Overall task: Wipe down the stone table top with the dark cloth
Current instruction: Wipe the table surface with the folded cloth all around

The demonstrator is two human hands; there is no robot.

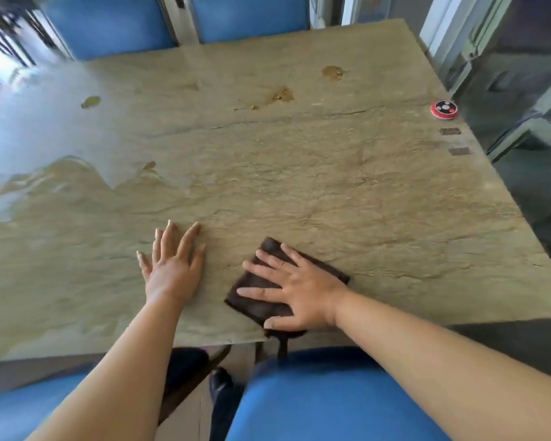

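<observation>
We press our right hand (295, 289), fingers spread and straight, flat on the folded dark cloth (261, 300) near the near edge of the stone table top (331, 186); the palm hides much of the cloth, and a corner droops over the edge. Our left hand (172, 262) lies flat and relaxed on bare stone just beside it, holding nothing. Glare washes out the table's far left. A small red disc (444, 109) sits blurred by the right edge.

left hand (172, 268): flat, palm down, fingers spread, arm stretched forward | right hand (295, 291): flat, palm down, fingers splayed, pointing left, arm angled in from right
</observation>
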